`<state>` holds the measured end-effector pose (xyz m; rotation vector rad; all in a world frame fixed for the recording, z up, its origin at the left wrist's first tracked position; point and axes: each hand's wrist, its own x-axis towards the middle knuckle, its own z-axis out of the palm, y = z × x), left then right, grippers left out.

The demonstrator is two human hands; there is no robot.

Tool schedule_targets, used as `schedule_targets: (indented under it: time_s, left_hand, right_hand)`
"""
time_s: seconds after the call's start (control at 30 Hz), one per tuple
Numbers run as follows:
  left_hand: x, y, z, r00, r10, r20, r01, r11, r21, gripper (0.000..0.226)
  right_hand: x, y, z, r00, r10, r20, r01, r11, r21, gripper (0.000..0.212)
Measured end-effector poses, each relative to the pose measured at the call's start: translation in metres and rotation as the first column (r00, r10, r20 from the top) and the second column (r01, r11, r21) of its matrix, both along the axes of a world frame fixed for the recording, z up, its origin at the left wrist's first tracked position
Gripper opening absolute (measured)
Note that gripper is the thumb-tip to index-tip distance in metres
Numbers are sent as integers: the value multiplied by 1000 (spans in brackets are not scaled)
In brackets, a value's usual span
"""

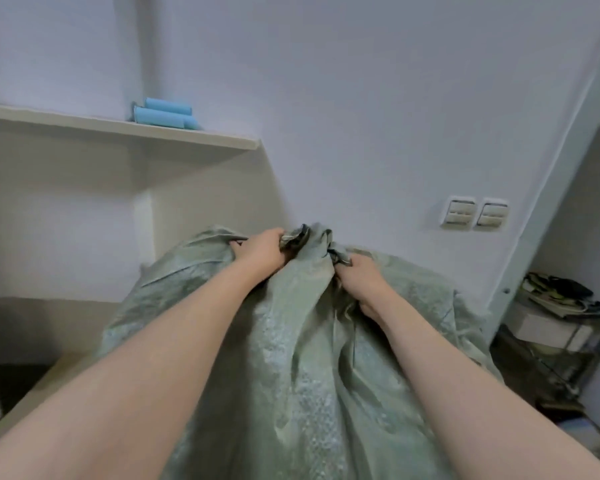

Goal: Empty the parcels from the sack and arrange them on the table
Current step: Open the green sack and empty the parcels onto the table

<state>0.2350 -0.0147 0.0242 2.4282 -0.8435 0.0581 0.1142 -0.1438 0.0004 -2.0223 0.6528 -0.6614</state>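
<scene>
A white wall (361, 98) fills the upper frame. At upper left, a beige shelf (118, 128) carries blue rolls (163, 112). Two switches (475, 213) sit at middle right beside a slanting white post (551, 188). A cluttered rack (551, 334) stands lower right, and a beige counter (39, 393) shows lower left.

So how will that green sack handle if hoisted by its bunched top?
Probably floppy: the sack folds where the left hand and right hand bunch it. Its bulging sides suggest a full, shifting load. Its sheen hints it's slippery.
</scene>
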Motion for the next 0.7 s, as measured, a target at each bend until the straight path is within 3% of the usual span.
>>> schedule_targets:
  time_s: [0.17,0.27,0.3,0.37,0.47,0.6,0.7]
  left_hand:
    - [-6,25,-7,998,-25,-51,25,1000,-6,35]
    - [-29,28,6,994,-43,-100,38,998,-46,54]
    - [-37,29,11,996,-24,-89,17,997,-73,59]
    - [-52,30,21,999,40,-32,-43,993,-107,67]
    - [-78,29,34,988,112,102,-101,989,-108,83]
    - [-116,20,37,934,69,352,-69,998,-12,95]
    - [-150,3,31,903,-24,428,-23,994,105,100]
  right_hand:
    - [-6,4,-8,992,20,-121,-36,991,-127,17]
    - [-17,5,0,996,41,-83,-50,992,-119,8]
    - [-23,4,2,998,32,-63,-38,994,-100,17]
    - [-41,4,11,999,-18,-40,14,994,-106,36]
    - [-70,0,19,996,-88,-32,82,985,-153,39]
    - [-108,-2,16,979,-196,-63,181,965,-188,40]
    - [-143,-14,6,953,-281,-112,249,938,-241,43]
